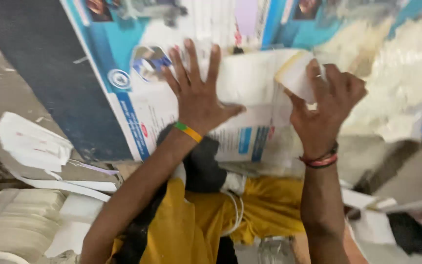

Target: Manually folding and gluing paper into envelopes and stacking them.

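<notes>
Cluttered floor below, and dead centre sits the white paper sheet [250, 78] on a printed carton [137, 98]; left hand [199, 98] spread flat on it, right hand [326, 105] pinching its three-o'clock edge, paper stacks [20, 225] at eight o'clock.

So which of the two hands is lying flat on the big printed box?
The left hand, the one with the green and yellow wristband, lies flat with fingers spread on the printed box. The right hand, wearing red and dark bands, pinches a small white piece instead.
</notes>
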